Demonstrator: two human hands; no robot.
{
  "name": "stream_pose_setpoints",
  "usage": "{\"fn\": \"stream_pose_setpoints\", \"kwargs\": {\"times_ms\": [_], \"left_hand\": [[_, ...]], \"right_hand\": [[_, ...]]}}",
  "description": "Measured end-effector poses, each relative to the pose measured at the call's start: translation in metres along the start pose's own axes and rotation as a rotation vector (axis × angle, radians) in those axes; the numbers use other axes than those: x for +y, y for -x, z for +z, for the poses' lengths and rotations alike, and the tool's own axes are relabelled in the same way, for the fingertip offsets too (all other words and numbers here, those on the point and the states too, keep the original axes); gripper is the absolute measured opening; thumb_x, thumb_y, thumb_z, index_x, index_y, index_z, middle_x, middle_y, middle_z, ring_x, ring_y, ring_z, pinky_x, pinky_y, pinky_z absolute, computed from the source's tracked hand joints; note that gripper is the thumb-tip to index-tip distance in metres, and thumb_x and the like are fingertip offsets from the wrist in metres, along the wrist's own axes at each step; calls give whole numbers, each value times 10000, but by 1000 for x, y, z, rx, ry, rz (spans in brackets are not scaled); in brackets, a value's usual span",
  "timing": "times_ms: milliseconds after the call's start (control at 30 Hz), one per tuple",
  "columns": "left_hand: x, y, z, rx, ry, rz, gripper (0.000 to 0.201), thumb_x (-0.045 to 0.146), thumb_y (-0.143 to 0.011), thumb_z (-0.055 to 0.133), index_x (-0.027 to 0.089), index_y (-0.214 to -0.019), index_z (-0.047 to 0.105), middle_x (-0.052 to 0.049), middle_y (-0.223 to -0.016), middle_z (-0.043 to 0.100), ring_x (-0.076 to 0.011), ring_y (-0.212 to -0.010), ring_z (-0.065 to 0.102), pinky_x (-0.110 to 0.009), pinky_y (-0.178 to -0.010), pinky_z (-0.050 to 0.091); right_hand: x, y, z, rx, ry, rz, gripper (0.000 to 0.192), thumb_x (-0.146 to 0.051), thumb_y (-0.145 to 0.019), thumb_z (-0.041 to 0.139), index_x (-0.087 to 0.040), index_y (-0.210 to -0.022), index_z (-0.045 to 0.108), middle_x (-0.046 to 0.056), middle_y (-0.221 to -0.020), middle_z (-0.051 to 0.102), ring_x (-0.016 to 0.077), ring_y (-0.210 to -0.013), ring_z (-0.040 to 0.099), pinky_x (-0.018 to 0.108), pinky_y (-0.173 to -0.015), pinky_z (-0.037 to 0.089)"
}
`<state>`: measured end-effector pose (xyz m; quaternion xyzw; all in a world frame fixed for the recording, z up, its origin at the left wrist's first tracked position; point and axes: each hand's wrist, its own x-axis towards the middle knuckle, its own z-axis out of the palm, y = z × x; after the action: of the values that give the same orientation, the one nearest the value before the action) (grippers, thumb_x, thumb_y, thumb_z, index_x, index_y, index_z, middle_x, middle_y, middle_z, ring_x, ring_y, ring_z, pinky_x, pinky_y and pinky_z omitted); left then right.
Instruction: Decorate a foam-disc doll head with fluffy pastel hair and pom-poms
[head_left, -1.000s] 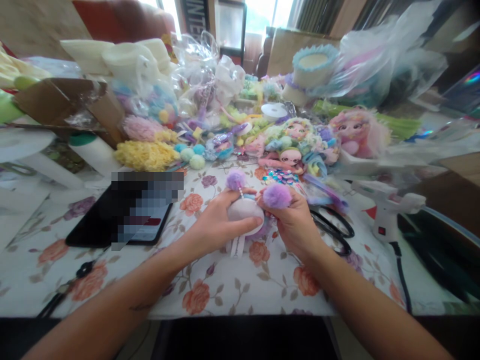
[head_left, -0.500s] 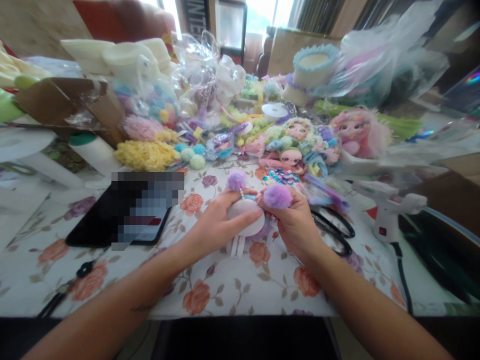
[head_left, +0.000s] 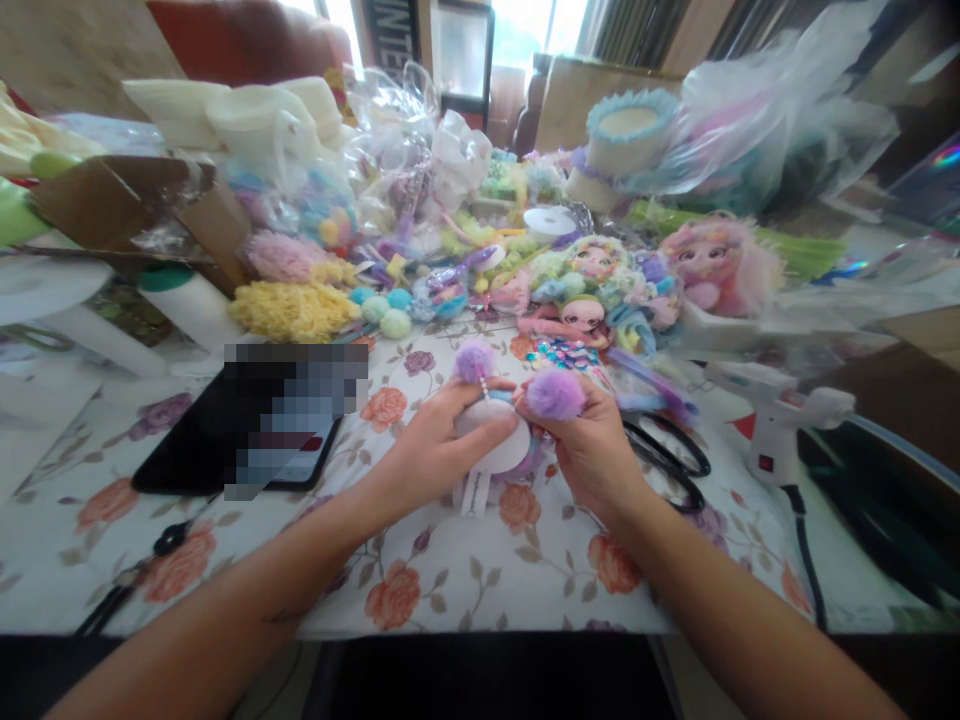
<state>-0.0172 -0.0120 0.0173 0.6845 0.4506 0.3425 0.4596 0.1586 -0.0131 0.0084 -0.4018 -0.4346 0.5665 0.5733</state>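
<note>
White paper tag [head_left: 475, 492] nearest, long axis toward the wearer. Left hand [head_left: 439, 440] pinches the rounded pale piece [head_left: 504, 452], thumb across its top. Right hand [head_left: 589, 430] bunched, seems to grip the right purple pompom [head_left: 556, 396], exact hold hidden. Key relation: that pompom sits just right of the pale piece's far edge, right hand nearer. Beyond: left purple pompom [head_left: 474, 360] on a bead strand [head_left: 485, 387], then sequins [head_left: 566, 354].
</note>
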Motion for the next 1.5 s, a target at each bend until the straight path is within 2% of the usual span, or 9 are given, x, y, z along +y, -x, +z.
{"fn": "stream_pose_setpoints", "kwargs": {"times_ms": [400, 667, 833, 1033, 1200, 1367, 1500], "left_hand": [[2, 0, 2, 49, 21, -18, 431, 520, -881, 632, 239, -1204, 683, -50, -1202, 705, -270, -1132, 634, -381, -1000, 476], [2, 1, 6, 137, 114, -27, 377, 460, -809, 723, 207, -1087, 739, -46, -1026, 746, -243, -957, 680, -341, -843, 534], [5, 1, 7, 176, 202, -14, 284, 378, -767, 768, 211, -996, 764, -29, -921, 748, -233, -927, 686, -313, -778, 547], [6, 2, 9, 169, 278, 1, 209, 315, -766, 777, 228, -955, 765, -1, -857, 727, -192, -876, 676, -269, -749, 538], [6, 3, 10, 156, 304, 10, 225, 324, -772, 782, 233, -975, 752, 3, -852, 708, -166, -816, 652, -247, -713, 522], [6, 3, 10, 158, 354, -8, 253, 316, -751, 795, 219, -979, 745, 3, -852, 706, -140, -739, 625, -232, -661, 511], [7, 3, 10, 148, 411, -48, 277, 301, -744, 799, 214, -1000, 739, -4, -884, 721, -142, -764, 635, -228, -675, 520]], "right_hand": [[2, 0, -2, -14, -3, -4, 148, -239, -670, 873, -234, -740, 743, -47, -641, 609, 100, -592, 471, 232, -569, 399], [1, 0, 0, -24, -33, 49, 137, -223, -676, 864, -227, -766, 761, -38, -696, 666, 100, -621, 533, 224, -591, 431], [-1, 1, 1, -19, -27, 40, 127, -211, -675, 855, -224, -750, 754, -40, -692, 671, 98, -614, 543, 214, -567, 440], [-3, 3, 4, -21, 4, -1, 135, -223, -653, 861, -228, -729, 749, -45, -683, 670, 87, -571, 519, 219, -560, 459], [-5, 3, 6, -1, 76, -43, 156, -264, -632, 863, -228, -702, 728, -37, -656, 642, 117, -596, 543, 260, -597, 496], [-7, 3, 6, 1, 123, 45, 173, -326, -642, 843, -216, -694, 719, -15, -658, 643, 145, -624, 570, 278, -581, 496], [-10, 3, 8, 1, 113, 123, 211, -365, -668, 836, -206, -771, 744, -1, -725, 689, 138, -624, 579, 266, -570, 486]]}}
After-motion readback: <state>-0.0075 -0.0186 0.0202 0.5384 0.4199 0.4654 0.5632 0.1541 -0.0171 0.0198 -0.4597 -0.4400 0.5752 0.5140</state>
